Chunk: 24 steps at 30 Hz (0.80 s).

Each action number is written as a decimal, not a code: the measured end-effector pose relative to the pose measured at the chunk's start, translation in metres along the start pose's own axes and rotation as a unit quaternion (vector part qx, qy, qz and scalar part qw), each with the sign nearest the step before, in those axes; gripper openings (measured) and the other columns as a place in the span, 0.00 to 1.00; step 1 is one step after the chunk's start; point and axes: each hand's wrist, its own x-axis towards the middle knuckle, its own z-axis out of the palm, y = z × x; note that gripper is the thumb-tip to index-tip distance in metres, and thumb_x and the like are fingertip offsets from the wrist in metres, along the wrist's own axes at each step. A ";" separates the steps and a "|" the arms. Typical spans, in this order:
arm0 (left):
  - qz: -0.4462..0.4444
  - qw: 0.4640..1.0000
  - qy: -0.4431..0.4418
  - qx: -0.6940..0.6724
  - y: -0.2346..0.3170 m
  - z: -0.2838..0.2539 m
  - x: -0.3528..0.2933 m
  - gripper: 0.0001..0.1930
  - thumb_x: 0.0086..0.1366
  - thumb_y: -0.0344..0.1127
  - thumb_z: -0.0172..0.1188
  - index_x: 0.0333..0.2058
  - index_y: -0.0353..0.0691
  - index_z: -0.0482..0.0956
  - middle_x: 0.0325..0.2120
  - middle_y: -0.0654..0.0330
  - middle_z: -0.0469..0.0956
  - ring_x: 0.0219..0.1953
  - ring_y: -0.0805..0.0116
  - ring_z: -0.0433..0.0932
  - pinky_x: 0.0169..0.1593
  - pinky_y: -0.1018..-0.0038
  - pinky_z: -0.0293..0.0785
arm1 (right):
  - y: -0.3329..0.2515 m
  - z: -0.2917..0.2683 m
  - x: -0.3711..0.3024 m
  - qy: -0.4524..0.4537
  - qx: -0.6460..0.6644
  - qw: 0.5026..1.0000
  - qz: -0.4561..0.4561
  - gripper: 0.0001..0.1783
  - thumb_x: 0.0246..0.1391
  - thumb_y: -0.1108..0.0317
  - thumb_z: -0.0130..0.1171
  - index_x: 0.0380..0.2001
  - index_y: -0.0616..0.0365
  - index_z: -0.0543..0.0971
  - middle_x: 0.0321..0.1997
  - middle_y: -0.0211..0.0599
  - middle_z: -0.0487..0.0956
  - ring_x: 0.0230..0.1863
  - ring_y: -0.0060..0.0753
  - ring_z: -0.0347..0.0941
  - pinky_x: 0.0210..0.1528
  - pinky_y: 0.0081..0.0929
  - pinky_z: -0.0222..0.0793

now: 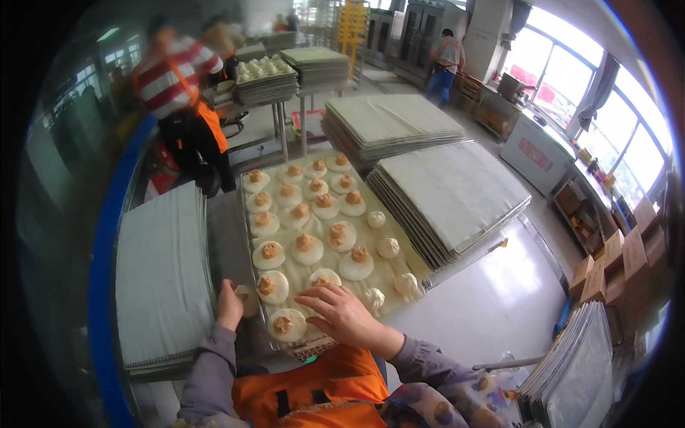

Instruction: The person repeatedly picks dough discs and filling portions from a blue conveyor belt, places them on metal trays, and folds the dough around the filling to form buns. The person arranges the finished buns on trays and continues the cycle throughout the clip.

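A cloth-lined tray (335, 207) lies before me with rows of flat dough rounds, each topped with a lump of orange-brown filling, such as the filled dough round (287, 325) at the near left corner. Along its right side sit several pleated buns (387, 247). My left hand (230, 305) is beside the tray's left edge, its fingers closed on a pale dough round (247, 302) that is partly hidden. Over the tray's near part, my right hand (345, 314) has its fingers stretched out and apart, just nearer than another filled round (323, 277) that it partly covers.
Cloth-covered tray stacks stand left (160, 264) and right (449, 185), with a further stack (392, 121) behind. A blue rail (107, 285) runs along the left. Cardboard boxes (621, 264) are at far right. A person in a striped shirt (175, 78) stands back left; another person (447, 57) is farther off.
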 end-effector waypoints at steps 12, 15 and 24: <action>0.320 0.918 -0.024 -0.233 0.213 -0.099 -0.153 0.18 0.66 0.20 0.62 0.54 0.38 0.77 0.45 0.59 0.82 0.42 0.69 0.84 0.42 0.75 0.81 | -0.011 0.021 0.008 0.053 0.431 0.860 0.268 0.20 0.67 0.67 0.60 0.59 0.61 0.77 0.48 0.30 0.83 0.42 0.19 0.77 0.44 0.20 0.74; 0.208 0.907 -0.107 -0.350 0.214 -0.091 -0.156 0.20 0.69 0.21 0.59 0.58 0.38 0.74 0.45 0.60 0.82 0.40 0.73 0.82 0.46 0.77 0.80 | 0.027 -0.003 -0.024 0.114 0.373 0.850 0.353 0.14 0.69 0.63 0.59 0.49 0.61 0.84 0.33 0.20 0.81 0.32 0.15 0.74 0.36 0.17 0.71; 0.125 0.959 -0.042 -0.251 0.138 -0.071 -0.124 0.13 0.67 0.22 0.62 0.50 0.32 0.78 0.47 0.56 0.77 0.40 0.70 0.80 0.40 0.74 0.83 | 0.267 -0.179 -0.100 0.375 0.201 0.803 0.418 0.20 0.70 0.54 0.56 0.45 0.62 0.84 0.32 0.20 0.77 0.34 0.13 0.68 0.36 0.17 0.67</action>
